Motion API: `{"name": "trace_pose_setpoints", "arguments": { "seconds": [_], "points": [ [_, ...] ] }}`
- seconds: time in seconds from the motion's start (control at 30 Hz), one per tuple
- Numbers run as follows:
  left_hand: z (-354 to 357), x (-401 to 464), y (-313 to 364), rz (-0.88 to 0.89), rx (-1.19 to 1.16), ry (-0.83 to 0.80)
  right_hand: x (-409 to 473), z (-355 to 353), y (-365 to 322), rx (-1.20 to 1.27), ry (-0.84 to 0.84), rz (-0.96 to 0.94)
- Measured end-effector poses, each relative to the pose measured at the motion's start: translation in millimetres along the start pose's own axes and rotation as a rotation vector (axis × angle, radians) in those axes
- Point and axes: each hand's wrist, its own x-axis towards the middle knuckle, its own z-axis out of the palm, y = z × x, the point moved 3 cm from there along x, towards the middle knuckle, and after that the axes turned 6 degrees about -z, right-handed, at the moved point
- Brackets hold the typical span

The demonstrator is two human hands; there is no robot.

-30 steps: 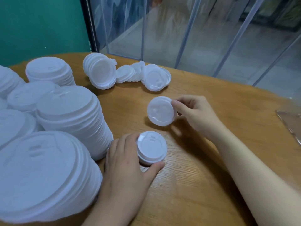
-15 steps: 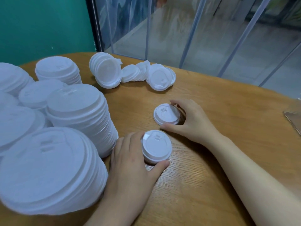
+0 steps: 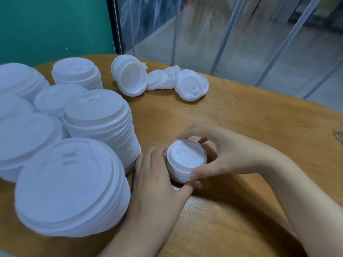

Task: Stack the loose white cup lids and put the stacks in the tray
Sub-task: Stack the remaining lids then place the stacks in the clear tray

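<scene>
A small stack of white cup lids [image 3: 186, 160] stands on the wooden table [image 3: 250, 127] in the middle of the head view. My left hand [image 3: 156, 184] curls round its left and near side, thumb at the base. My right hand [image 3: 220, 154] pinches the top lid from the right, fingers over the far rim and thumb on the near rim. Loose lids [image 3: 161, 80] lie tipped on their sides at the back of the table. No tray shows clearly.
Several tall stacks of larger white lids [image 3: 70, 186] crowd the left side, the nearest one [image 3: 98, 123] almost touching my left hand. A green wall and glass panels stand behind. A clear flat object [image 3: 339, 134] pokes in at the right edge.
My right hand carried the single lid from the table down onto the small stack held by my left hand. The left hand stayed in place.
</scene>
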Motion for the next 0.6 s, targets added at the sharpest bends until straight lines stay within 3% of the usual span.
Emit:
{"name": "trace_pose_setpoints", "arguments": {
  "seconds": [0.6],
  "points": [
    [1.8,-0.2,-0.3,0.059,0.036,0.020,2.2,5.1,9.2,-0.078,-0.077,-0.004]
  ]
}}
